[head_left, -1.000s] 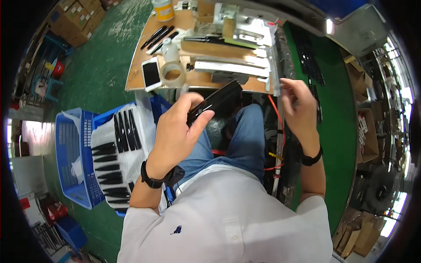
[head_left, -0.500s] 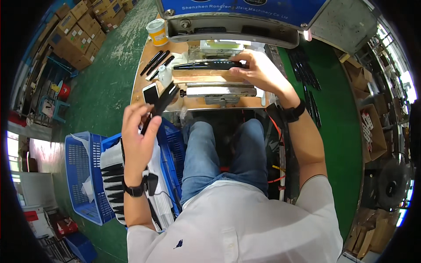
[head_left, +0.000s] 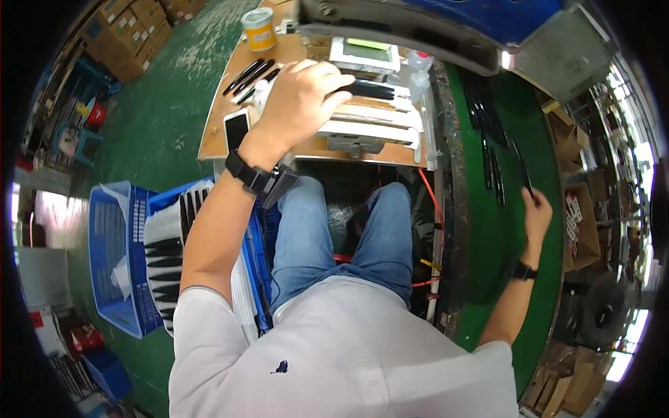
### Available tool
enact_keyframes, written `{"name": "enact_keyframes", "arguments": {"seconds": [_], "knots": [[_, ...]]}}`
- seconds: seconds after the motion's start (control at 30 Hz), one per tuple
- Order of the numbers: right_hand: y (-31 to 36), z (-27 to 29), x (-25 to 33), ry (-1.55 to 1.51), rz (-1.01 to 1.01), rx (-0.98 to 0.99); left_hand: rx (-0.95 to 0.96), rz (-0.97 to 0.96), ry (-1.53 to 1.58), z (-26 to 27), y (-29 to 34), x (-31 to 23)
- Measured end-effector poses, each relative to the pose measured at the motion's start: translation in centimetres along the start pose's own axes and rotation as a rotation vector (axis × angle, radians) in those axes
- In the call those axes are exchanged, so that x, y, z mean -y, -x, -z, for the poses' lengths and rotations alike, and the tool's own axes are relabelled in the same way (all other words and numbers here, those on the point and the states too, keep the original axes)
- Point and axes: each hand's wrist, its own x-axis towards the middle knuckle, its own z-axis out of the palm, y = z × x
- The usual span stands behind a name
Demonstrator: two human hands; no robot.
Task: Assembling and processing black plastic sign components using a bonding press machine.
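Note:
My left hand reaches across the wooden bench to the metal fixture. Its fingers are closed on the end of a long black plastic part lying along the fixture's top. Far out to the right, my right hand pinches the near end of another slim glossy black part, held over the green surface. Several similar black parts lie there beside it. Three dark slim pieces rest at the bench's left, near a white phone.
A blue machine housing overhangs the bench's far side. A yellow-and-white tin stands at the far left corner. Blue crates sit left of my legs, one with black parts between white sheets. A red hose hangs at the bench's right.
My left hand has moved up and right from above the crate to the fixture, with its black part. My right hand has left the fixture for the green surface and now holds a slim black part.

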Motion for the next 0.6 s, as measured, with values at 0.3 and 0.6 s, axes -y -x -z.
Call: {"name": "enact_keyframes", "arguments": {"seconds": [0.3,0.6], "knots": [[1.6,-1.7,-15.9,0.393,0.134,0.231,-0.167,0.319,-0.059,7.2,16.2,-5.5],[-5.1,-1.3,-12.9,0.686,0.428,0.109,-0.115,1.437,-0.350,20.6,41.9,-16.1]]}}
